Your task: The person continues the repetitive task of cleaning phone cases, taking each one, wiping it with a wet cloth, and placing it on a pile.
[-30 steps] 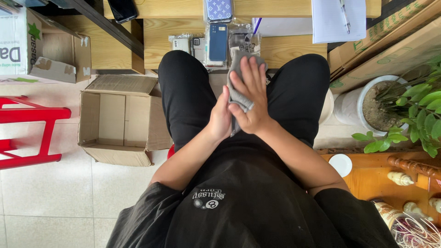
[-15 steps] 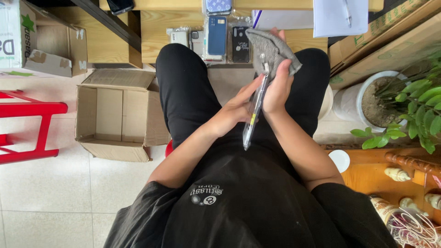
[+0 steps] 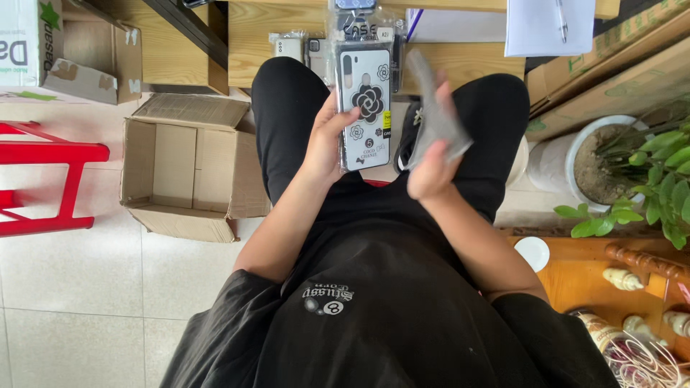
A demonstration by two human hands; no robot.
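My left hand (image 3: 325, 144) holds a packaged phone case (image 3: 365, 108) upright above my lap; the case is pale with a black flower pattern, sealed in a clear sleeve. Beside it, my right hand (image 3: 433, 165) grips a crumpled grey cloth (image 3: 435, 121), slightly blurred, just right of the case and not touching it. I sit in black clothes with both knees under a wooden table (image 3: 287, 21).
More packaged phone cases (image 3: 291, 47) lie on the table, with white papers and a pen (image 3: 550, 25). An open cardboard box (image 3: 188, 169) stands on the tiled floor at left, beside a red stool (image 3: 43, 172). A potted plant (image 3: 618, 169) stands at right.
The left hand has lifted the phone case so its patterned face shows. The right hand has drawn the grey cloth off it to the right.
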